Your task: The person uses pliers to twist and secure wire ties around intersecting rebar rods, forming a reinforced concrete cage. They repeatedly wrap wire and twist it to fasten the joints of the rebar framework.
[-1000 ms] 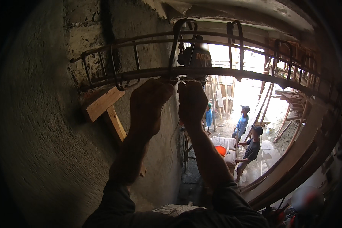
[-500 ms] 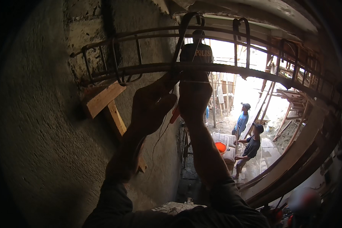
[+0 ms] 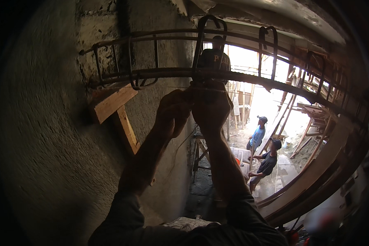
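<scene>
Both my arms reach up to a rebar cage (image 3: 160,74) of long bars and bent stirrups (image 3: 200,37). My left hand (image 3: 172,112) is closed, its fingertips bunched just under the lower bar beside my right hand. Against that bar's underside, my right hand (image 3: 212,108) is closed as well, seen from the back. Deep shadow hides what either hand grips. A thin wire (image 3: 177,151) trails down below the hands along the wall. Another fine line runs level just under the cage.
A rough cement wall (image 3: 49,123) rises at left, with a wooden bracket (image 3: 115,102) under the cage end. Behind the cage is a dark lettered shape (image 3: 214,59). Two people (image 3: 257,133) (image 3: 269,162) stand far below. Curved boards (image 3: 311,176) lie at right.
My left hand has turned and drawn in against my right hand, slightly lower. The orange handle that showed between them is now out of sight. The view has shifted a little.
</scene>
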Available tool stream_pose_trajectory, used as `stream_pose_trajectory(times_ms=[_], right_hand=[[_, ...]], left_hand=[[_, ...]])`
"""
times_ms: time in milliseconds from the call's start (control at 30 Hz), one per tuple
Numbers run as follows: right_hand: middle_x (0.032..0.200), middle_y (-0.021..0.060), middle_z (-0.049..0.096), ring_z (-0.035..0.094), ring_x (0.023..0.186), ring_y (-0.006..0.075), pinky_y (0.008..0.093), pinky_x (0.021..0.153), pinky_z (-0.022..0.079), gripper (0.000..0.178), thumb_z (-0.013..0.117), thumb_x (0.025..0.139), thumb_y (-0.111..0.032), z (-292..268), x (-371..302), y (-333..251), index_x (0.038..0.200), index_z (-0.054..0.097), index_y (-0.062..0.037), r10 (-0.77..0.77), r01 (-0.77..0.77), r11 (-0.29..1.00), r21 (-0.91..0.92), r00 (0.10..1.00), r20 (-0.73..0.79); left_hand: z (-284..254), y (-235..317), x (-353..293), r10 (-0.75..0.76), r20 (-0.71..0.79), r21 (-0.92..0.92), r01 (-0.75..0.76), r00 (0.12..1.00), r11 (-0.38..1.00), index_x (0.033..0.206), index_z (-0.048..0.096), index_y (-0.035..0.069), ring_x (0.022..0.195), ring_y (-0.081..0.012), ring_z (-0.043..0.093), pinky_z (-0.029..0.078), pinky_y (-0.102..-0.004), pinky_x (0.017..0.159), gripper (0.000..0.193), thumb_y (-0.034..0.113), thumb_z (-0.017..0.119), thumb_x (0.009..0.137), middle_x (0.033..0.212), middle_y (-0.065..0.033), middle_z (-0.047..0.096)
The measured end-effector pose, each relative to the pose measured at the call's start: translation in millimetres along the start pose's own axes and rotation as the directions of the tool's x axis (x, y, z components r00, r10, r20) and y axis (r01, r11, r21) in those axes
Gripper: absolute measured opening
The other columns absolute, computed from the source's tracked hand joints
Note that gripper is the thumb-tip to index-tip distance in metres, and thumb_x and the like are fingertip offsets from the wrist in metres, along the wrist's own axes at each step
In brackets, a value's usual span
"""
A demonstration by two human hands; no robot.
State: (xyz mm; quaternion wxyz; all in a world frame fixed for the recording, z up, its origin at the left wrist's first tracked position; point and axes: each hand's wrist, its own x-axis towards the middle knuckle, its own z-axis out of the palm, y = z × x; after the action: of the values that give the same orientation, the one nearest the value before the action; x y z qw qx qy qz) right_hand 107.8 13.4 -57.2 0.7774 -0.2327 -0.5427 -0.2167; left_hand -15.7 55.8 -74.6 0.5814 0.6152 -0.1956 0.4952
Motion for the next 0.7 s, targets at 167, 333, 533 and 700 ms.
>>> stream_pose_trajectory(times_ms=[167, 333, 533, 700], right_hand=[[0.101, 0.008, 0.076, 0.075, 0.09, 0.02, 0.0314, 0.078, 0.06, 0.015, 0.079, 0.074, -0.004, -13.1, 6.6, 1.8, 0.088, 0.081, -0.0097, -0.099, 0.111, 0.989, -0.1, 0.988, 0.118], [0.097, 0.0066, 0.076, 0.075, 0.087, 0.02, 0.0316, 0.075, 0.06, 0.016, 0.076, 0.073, -0.003, -20.8, 18.5, 6.2, 0.085, 0.081, -0.0119, -0.175, 0.228, 0.948, -0.224, 0.957, 0.231], [0.093, 0.0054, 0.076, 0.075, 0.084, 0.0199, 0.0304, 0.071, 0.06, 0.016, 0.074, 0.073, -0.002, -26.4, 26.6, 14.6, 0.083, 0.079, -0.0128, -0.269, 0.366, 0.874, -0.319, 0.912, 0.31], [0.093, 0.0055, 0.075, 0.074, 0.082, 0.0182, 0.0288, 0.07, 0.059, 0.016, 0.076, 0.074, -0.002, -28.0, 28.5, 17.7, 0.087, 0.077, -0.0118, -0.244, 0.327, 0.911, -0.253, 0.919, 0.31]], left_hand=[[-10.5, -19.8, 14.3, 0.069, 0.114, -0.327, -0.028, 0.991, 0.945, 0.095, 0.055, 0.007, 0.095, -0.02, 0.061, 0.051, -0.0352, 0.082, 0.013, 0.017, 0.059, 0.102, 0.109, -0.0122, 0.065], [-23.6, -22.8, 43.7, 0.094, 0.171, -0.365, -0.025, 0.981, 0.931, 0.117, 0.06, 0.0, 0.108, -0.029, 0.066, 0.055, -0.0425, 0.091, 0.023, 0.019, 0.058, 0.104, 0.12, -0.0187, 0.066], [-28.2, -23.1, 53.6, 0.166, 0.163, -0.313, -0.108, 0.973, 0.943, 0.128, 0.06, -0.005, 0.11, -0.0343, 0.069, 0.06, -0.0472, 0.094, 0.032, 0.012, 0.06, 0.102, 0.122, -0.0224, 0.067], [-39.2, -19.2, 45.8, 0.219, 0.106, -0.177, -0.198, 0.97, 0.964, 0.124, 0.062, -0.006, 0.098, -0.0334, 0.072, 0.06, -0.0443, 0.087, 0.028, 0.009, 0.059, 0.101, 0.113, -0.024, 0.069]])
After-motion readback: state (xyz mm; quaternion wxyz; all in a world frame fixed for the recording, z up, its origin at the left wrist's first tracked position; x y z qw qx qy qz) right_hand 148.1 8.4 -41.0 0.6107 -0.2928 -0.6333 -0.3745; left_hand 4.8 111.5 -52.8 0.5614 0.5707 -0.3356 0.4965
